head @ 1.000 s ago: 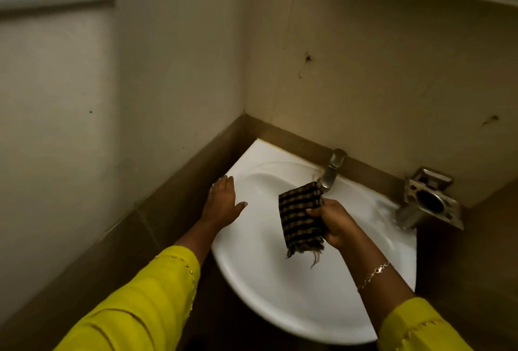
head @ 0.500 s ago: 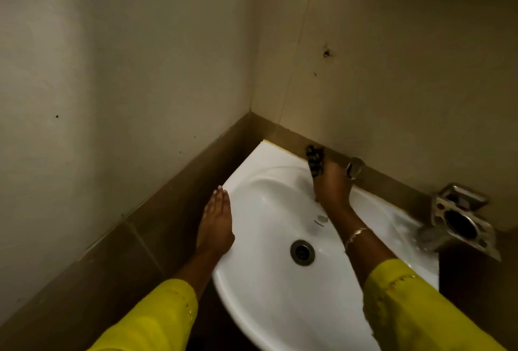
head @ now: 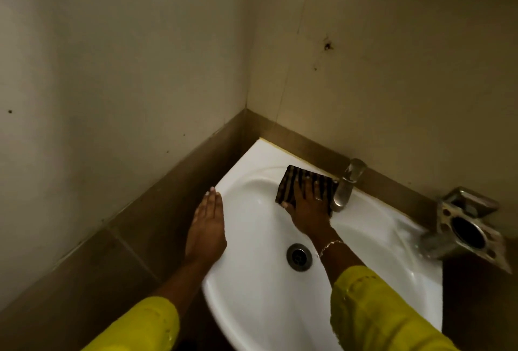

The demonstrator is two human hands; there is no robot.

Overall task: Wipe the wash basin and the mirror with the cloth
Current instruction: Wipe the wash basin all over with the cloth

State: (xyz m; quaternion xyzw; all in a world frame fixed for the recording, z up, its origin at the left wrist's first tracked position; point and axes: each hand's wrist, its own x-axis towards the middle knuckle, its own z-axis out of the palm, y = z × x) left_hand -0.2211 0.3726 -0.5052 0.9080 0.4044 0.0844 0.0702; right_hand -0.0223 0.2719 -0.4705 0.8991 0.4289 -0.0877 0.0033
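Note:
A white wash basin (head: 260, 303) sits in the corner of the tiled walls, its drain (head: 299, 257) near the middle. A dark checked cloth (head: 291, 179) lies flat on the basin's back slope, left of the metal tap (head: 346, 188). My right hand (head: 309, 207) presses down on the cloth with fingers spread. My left hand (head: 207, 227) rests flat on the basin's left rim, holding nothing. The mirror is out of view.
A metal wall-mounted holder (head: 466, 227) with a round opening hangs at the basin's right end. A brown tile band (head: 157, 210) runs along both walls just above the basin. Cream walls close in on the left and behind.
The cloth went from hanging in my right hand to being pressed flat on the basin's back slope beside the tap. The view tilted downward, and the drain is uncovered.

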